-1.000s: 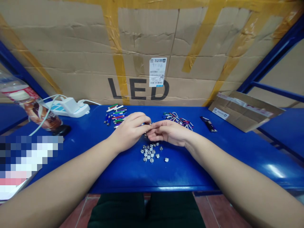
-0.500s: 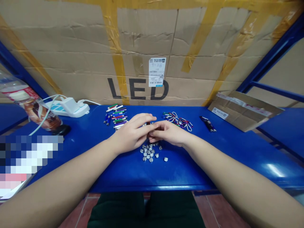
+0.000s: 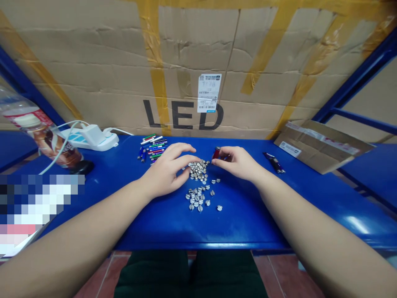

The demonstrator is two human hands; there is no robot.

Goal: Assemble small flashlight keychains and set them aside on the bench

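Observation:
My right hand (image 3: 233,160) pinches a short red metal tube (image 3: 216,153) upright between thumb and fingers. To its left, my left hand (image 3: 170,169) has its fingers apart, and its fingertips hover over or touch a heap of small silver button cells (image 3: 198,169); I cannot tell which. No object shows in that hand. Nearer the front lies a loose group of small slotted silver caps (image 3: 196,198). Behind my left hand are several coloured metal tubes (image 3: 155,148), partly covered by it. The pile of carabiners is hidden behind my right hand.
On the blue table (image 3: 173,227), a white power strip (image 3: 89,136) and a drink bottle (image 3: 52,142) stand at the left. A small cardboard box (image 3: 319,147) and a dark bundle of pens or tubes (image 3: 274,162) are at the right. A large carton (image 3: 263,107) backs the table.
My hands have parted from each other. My right hand has moved right with the red tube, and my left hand has spread its fingers by the button cells, whose heap now shows.

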